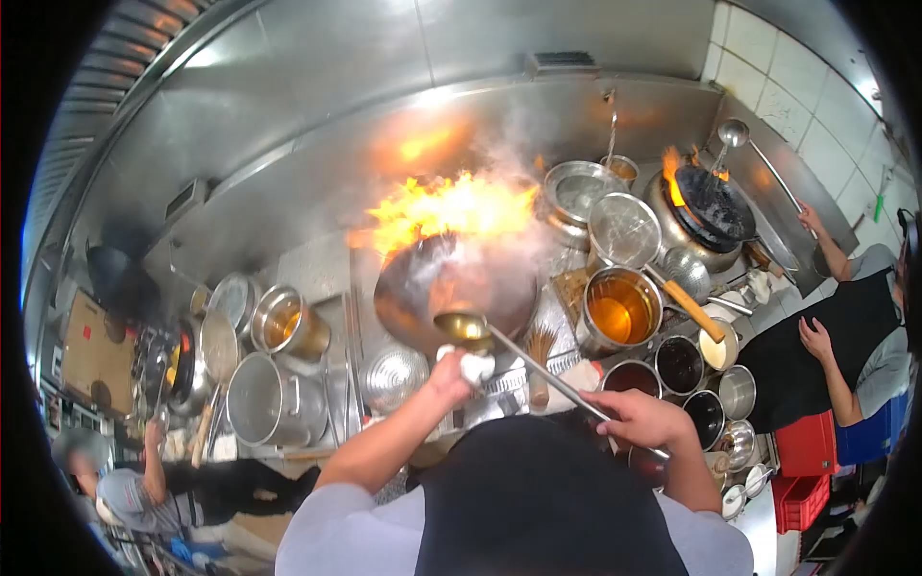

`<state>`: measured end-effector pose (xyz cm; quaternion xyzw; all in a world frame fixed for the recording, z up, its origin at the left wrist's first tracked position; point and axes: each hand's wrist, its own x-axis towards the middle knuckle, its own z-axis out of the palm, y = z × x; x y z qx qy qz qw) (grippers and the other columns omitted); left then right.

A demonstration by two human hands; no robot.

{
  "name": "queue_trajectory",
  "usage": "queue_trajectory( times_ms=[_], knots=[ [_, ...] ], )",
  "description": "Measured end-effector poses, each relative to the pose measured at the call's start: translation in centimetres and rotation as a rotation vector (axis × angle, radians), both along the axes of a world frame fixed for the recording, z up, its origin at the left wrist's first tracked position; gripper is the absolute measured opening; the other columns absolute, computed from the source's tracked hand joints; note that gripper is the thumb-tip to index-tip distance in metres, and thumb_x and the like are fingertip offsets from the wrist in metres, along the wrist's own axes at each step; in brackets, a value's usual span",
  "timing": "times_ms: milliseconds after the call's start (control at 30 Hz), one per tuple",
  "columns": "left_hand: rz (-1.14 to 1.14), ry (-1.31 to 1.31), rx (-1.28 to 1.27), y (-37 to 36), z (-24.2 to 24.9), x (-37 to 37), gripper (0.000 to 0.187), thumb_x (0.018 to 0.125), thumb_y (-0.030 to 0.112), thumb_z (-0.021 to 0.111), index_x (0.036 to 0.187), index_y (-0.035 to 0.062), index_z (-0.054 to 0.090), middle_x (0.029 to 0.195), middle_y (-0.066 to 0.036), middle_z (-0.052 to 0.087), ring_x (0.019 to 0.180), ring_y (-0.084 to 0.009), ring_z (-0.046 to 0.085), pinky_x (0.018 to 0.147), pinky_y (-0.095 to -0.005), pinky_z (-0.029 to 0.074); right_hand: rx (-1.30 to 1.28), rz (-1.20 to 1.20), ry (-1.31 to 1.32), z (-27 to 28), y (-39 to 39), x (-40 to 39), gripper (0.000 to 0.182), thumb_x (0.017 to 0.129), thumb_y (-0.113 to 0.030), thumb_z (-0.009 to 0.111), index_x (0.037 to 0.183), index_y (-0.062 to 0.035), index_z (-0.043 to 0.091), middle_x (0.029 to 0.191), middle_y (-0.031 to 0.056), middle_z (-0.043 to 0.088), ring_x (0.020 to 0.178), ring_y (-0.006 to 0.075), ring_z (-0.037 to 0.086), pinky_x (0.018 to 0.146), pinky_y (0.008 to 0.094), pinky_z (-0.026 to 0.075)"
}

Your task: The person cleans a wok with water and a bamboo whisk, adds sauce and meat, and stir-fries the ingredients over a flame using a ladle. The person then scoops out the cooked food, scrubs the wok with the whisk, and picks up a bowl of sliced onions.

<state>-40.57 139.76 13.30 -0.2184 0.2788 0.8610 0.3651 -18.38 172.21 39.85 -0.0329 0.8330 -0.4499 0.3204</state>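
My left hand [448,381] is closed around a white cloth [477,367] at the near rim of a large dark wok [407,305]. Tall flames [456,213] and smoke rise over the wok's far side. In my right hand [642,419] is the long handle of a ladle [547,376], its fingers wrapped round the metal. The ladle's bowl hangs above the near edge of the wok and looks yellowish inside. What lies deep in the wok is hidden by glare and smoke. A bamboo brush [540,363] stands just right of the wok.
Right of the wok sit a pot of amber liquid [619,305], a round strainer [624,228] and several sauce containers [679,365]. Metal pots [274,398] stand on the left. One co-worker [845,336] holds a ladle by another wok [711,206]; another person [144,494] works at left.
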Motion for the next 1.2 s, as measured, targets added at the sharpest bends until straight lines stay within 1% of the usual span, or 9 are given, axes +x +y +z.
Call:
queue_trajectory(
  times_ms=[100,267,400,467,633,700,867,1067,1200],
  knots=[
    [-0.248,-0.15,-0.093,-0.8,4.8,1.3,0.027,0.107,0.019,0.042,0.123,0.0071,0.059,0.107,-0.015,0.072,0.089,-0.0349,0.073,0.064,-0.0518,0.059,0.132,0.14,0.109,0.3,1.0,-1.0,0.068,0.097,-0.011,0.07,0.16,-0.008,0.046,0.102,0.0211,0.073,0.09,0.0328,0.075,0.084,0.0397,0.058],
    [0.068,-0.073,-0.159,1.0,0.1,-3.2,0.024,0.107,0.02,0.044,0.117,0.0018,0.056,0.103,-0.018,0.07,0.087,-0.0392,0.072,0.077,-0.056,0.063,0.282,0.191,0.385,-3.9,-4.4,-6.9,0.066,0.093,-0.011,0.065,0.156,-0.0026,0.048,0.114,0.0303,0.072,0.105,0.0473,0.07,0.093,0.0512,0.055],
    [0.103,0.033,-0.151,0.1,-8.9,-0.5,0.024,0.106,0.014,0.049,0.126,0.0,0.052,0.11,-0.019,0.07,0.096,-0.04,0.074,0.082,-0.0564,0.064,0.413,0.13,0.428,-7.6,-8.0,-9.5,0.075,0.084,-0.012,0.068,0.154,0.006,0.047,0.111,0.0312,0.071,0.106,0.047,0.07,0.095,0.0526,0.055],
    [0.026,-0.085,-0.233,-0.3,-4.7,4.2,0.024,0.108,0.009,0.044,0.128,-0.0031,0.05,0.123,-0.025,0.067,0.103,-0.0439,0.072,0.086,-0.0601,0.063,0.43,0.107,0.486,-6.8,-8.0,-8.3,0.074,0.087,-0.015,0.066,0.155,0.0049,0.045,0.112,0.0321,0.071,0.107,0.0479,0.07,0.094,0.0542,0.056],
    [0.061,-0.056,-0.173,0.2,6.1,6.1,0.018,0.102,0.005,0.047,0.116,-0.0035,0.054,0.107,-0.023,0.069,0.092,-0.0418,0.073,0.079,-0.0565,0.064,0.384,0.229,0.371,-4.9,-6.3,-6.3,0.071,0.09,-0.014,0.065,0.156,0.0016,0.045,0.117,0.0335,0.071,0.112,0.0478,0.069,0.095,0.0554,0.055],
    [-0.096,0.038,-0.001,-0.6,-1.1,-0.8,0.018,0.101,0.013,0.05,0.104,-0.0018,0.06,0.092,-0.019,0.072,0.085,-0.0373,0.074,0.079,-0.0503,0.064,0.461,0.23,0.362,-4.7,-8.0,-7.6,0.074,0.088,-0.009,0.064,0.158,0.0013,0.043,0.116,0.0327,0.071,0.111,0.0489,0.07,0.094,0.0552,0.056],
    [0.038,-0.003,-0.339,0.3,-5.7,3.3,0.023,0.103,0.006,0.046,0.123,-0.002,0.053,0.111,-0.022,0.07,0.092,-0.0425,0.073,0.081,-0.0575,0.064,0.46,0.118,0.44,-6.8,-10.1,-9.5,0.065,0.091,-0.007,0.06,0.153,0.0072,0.046,0.113,0.0336,0.071,0.108,0.0492,0.069,0.095,0.0534,0.054],
    [-0.028,-0.038,-0.156,0.2,2.7,2.7,0.027,0.104,0.015,0.043,0.116,-0.0033,0.058,0.103,-0.022,0.071,0.087,-0.0387,0.074,0.067,-0.0527,0.061,0.444,0.22,0.39,-3.5,-8.9,-8.6,0.069,0.089,-0.01,0.062,0.153,0.0077,0.046,0.11,0.0337,0.071,0.106,0.0489,0.07,0.094,0.0541,0.055],
    [0.068,-0.003,-0.23,0.7,-0.5,-1.7,0.022,0.103,0.014,0.045,0.109,-0.0022,0.059,0.101,-0.021,0.071,0.081,-0.0386,0.074,0.066,-0.0535,0.062,0.492,0.175,0.351,-6.3,-11.4,-11.4,0.067,0.088,-0.006,0.061,0.152,0.0077,0.047,0.111,0.0339,0.071,0.107,0.0491,0.069,0.095,0.0542,0.054]
  ],
)
